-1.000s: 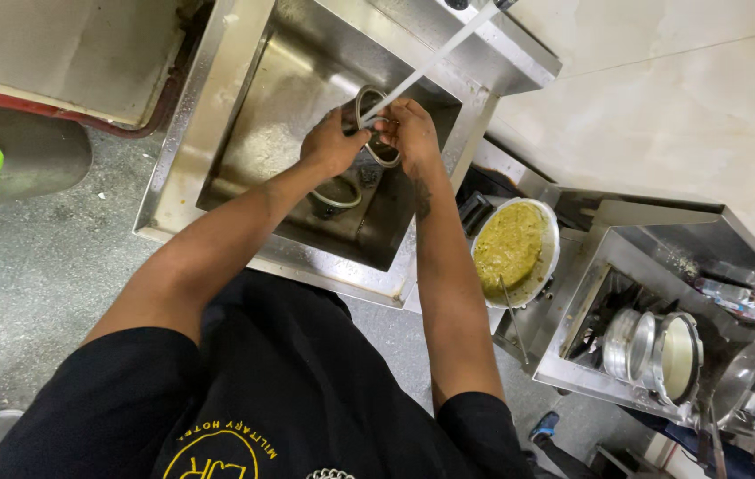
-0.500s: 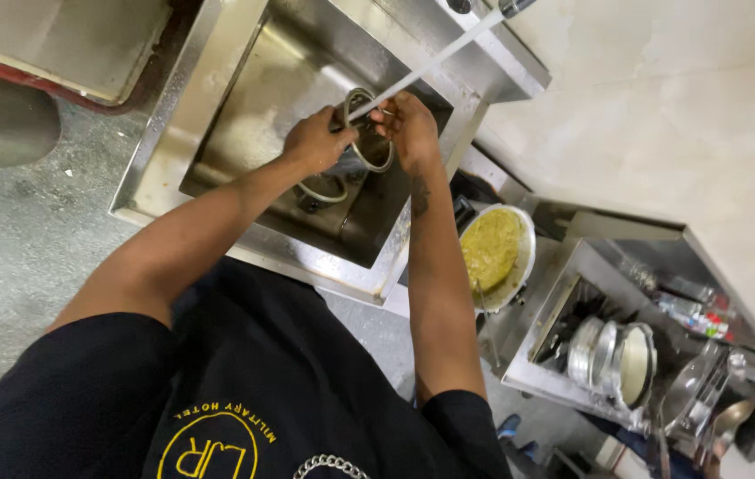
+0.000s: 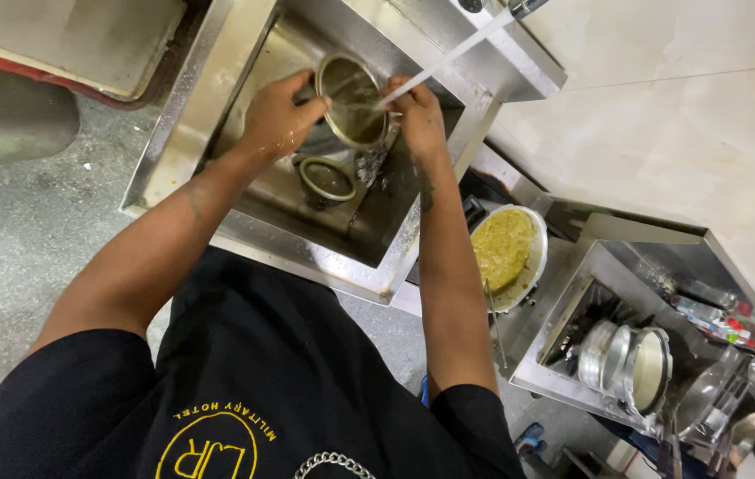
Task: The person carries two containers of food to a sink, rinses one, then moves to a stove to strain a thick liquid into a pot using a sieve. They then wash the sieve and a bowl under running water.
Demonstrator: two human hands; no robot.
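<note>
Both hands work inside a steel sink, whose walls hem them in on every side; the near rim lies just below the forearms and the far rim just beyond the fingers. The left hand grips the rim of a small round steel bowl, fingers curled around its left edge. The right hand closes on the bowl's right edge, so the bowl sits between the two hands, raised above the sink floor. The bowl is tilted with its open mouth facing up toward the camera; being round, it has no clear long axis. A thin stream of water slants down from the upper right, past the right hand's fingers and into the bowl.

Just below the hands, on the sink floor, lies a second small steel bowl, mouth up, close under the held one and apart from it. Open room in the basin lies to the left of the left hand.

To the right of the right forearm, outside the sink, a round dish of yellow-green paste stands close to the elbow. Farther right, a steel box holds stacked metal plates.
</note>
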